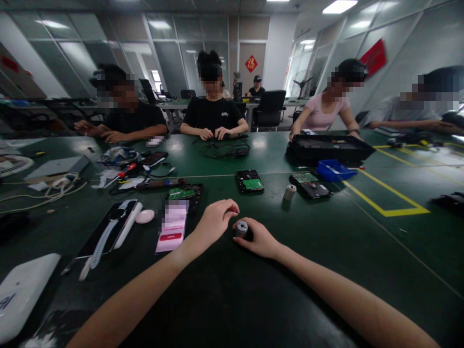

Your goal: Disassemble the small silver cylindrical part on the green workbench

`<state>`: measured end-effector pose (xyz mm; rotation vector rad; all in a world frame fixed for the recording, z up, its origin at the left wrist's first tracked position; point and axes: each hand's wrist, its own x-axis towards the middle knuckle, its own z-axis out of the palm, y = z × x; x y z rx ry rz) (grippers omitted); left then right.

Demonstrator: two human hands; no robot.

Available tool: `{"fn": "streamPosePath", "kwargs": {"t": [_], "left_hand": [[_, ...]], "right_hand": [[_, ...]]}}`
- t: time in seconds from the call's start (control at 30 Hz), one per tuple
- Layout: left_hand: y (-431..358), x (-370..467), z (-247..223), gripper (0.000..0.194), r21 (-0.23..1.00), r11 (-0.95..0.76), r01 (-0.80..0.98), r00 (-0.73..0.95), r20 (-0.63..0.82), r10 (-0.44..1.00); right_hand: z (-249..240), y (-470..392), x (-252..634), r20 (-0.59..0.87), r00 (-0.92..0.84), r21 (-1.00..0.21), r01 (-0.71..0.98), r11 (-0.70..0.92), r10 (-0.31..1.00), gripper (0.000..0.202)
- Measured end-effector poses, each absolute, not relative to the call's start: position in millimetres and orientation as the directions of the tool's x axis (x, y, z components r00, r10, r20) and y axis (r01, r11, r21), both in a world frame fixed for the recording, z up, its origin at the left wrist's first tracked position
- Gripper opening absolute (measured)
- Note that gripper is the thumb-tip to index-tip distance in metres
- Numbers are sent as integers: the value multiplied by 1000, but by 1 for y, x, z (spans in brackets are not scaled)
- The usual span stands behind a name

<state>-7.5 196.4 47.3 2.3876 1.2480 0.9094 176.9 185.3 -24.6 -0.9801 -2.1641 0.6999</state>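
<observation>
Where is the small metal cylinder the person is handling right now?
In the head view, the small metal cylinder sits low-centre on the green table, gripped by the right hand, with the left hand just beside it.

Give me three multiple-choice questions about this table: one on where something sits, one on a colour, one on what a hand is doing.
1. Where is the blue tray?
A. beside the black case
B. under the right hand
C. on the white box

2. What colour are the lines taped on the table?
A. red
B. yellow
C. white

3. What is the right hand doing?
A. lying flat and empty
B. holding a phone
C. holding a small metal cylinder

Answers: 1 A, the tray lies against the case's near right corner. 2 B, the lines show yellow on the green top. 3 C, its fingers wrap the cylinder, with the left hand just beside it.
</observation>
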Motion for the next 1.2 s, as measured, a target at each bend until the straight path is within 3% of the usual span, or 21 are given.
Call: {"fn": "streamPosePath", "kwargs": {"t": [0.1,0.23,0.73,1.2], "left_hand": [[181,-1,55,15,541,-630,557,498,390,775],[173,4,52,12,478,-661,578,574,338,746],[176,7,41,15,354,-711,608,617,354,703],[180,6,36,15,555,-591,585,468,364,805]], "right_hand": [[-28,186,177,363,-500,-675,441,592,786,34],[-30,186,176,372,-504,-669,436,602,779,25],[-31,187,176,381,-503,-675,422,606,776,29],[-32,187,177,370,-498,-676,434,595,784,30]]}}
